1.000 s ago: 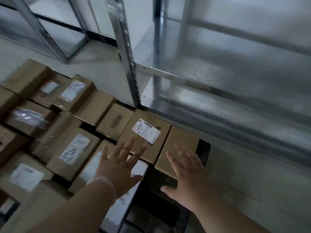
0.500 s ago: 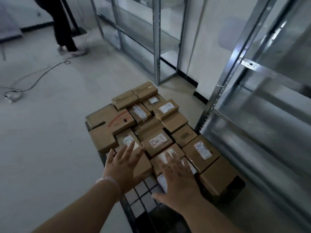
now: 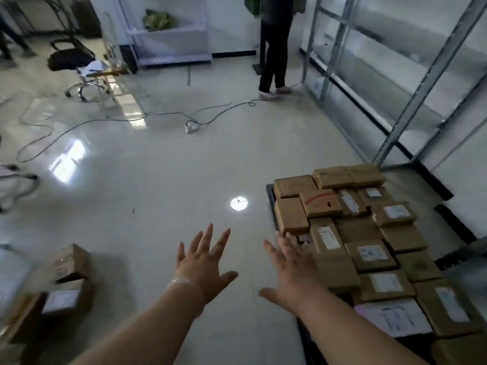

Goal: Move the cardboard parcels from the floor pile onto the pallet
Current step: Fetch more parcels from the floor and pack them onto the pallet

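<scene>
Cardboard parcels (image 3: 369,255) cover black pallet (image 3: 271,204) just right of right hand (image 3: 292,272); floor pile (image 3: 63,285) sits well left of left hand (image 3: 204,262). Both hands empty, fingers spread. Task appears well along, several parcels left to move.

left hand (image 3: 204,262) and right hand (image 3: 292,270) spread empty, parcels (image 3: 350,233) on pallet (image 3: 271,201), floor pile (image 3: 63,283) left

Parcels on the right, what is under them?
A black pallet: only its dark edges show around the parcels. The rest of its deck is covered by them, so I cannot see it.
</scene>
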